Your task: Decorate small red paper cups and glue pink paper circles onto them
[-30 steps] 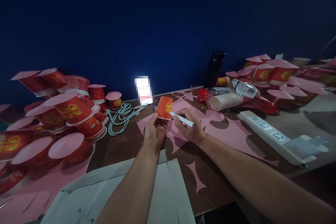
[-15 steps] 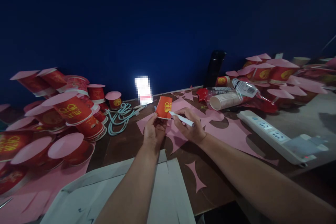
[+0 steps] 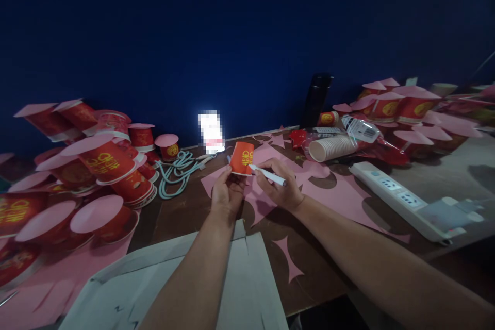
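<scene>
A red paper cup [image 3: 240, 157] with yellow lettering is held upside down, slightly tilted, in my left hand [image 3: 227, 193], its fingers round the lower rim. My right hand [image 3: 281, 184] grips a white marker pen [image 3: 273, 176] like a writing tool. The pen's tip meets or nearly meets the cup's right side beside the lettering; whether it touches I cannot tell. Beneath both hands lie pink paper sheets [image 3: 266, 201] with round cut-outs on the brown table [image 3: 174, 221].
Red cups topped with pink discs [image 3: 112, 160] pile up at left; more cups [image 3: 389, 108] stand at right. Around them are a teal cable [image 3: 170, 183], a glowing phone [image 3: 211, 131], a black bottle [image 3: 317, 100], bagged cups [image 3: 334, 148], a power strip [image 3: 402, 198] and white cardboard [image 3: 247, 278].
Almost nothing differs. Both hands, the cup and the pen stay in the same place, and the view shifts very slightly.
</scene>
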A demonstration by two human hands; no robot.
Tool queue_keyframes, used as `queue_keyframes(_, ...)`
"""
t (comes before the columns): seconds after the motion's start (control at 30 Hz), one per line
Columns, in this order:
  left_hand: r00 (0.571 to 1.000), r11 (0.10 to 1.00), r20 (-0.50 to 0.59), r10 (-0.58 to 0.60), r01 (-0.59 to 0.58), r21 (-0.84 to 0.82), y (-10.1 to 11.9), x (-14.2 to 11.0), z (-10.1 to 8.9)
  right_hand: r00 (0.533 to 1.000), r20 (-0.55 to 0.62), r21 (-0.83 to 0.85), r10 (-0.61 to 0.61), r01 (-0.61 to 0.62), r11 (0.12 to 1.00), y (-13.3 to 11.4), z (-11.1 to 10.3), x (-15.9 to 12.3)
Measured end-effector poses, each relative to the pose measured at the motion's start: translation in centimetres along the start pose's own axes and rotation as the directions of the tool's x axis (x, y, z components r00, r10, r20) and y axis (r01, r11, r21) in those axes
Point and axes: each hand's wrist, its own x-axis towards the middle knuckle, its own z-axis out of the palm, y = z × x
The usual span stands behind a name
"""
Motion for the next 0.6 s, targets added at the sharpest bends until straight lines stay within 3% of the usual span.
queue_keyframes(0.6,1.000,1.000,-0.002,0.010,-0.010,0.018,0.01,0.28,-0.21,0.998,0.061,0.056,0.007,-0.010,0.998,-0.17,-0.13,-0.04)
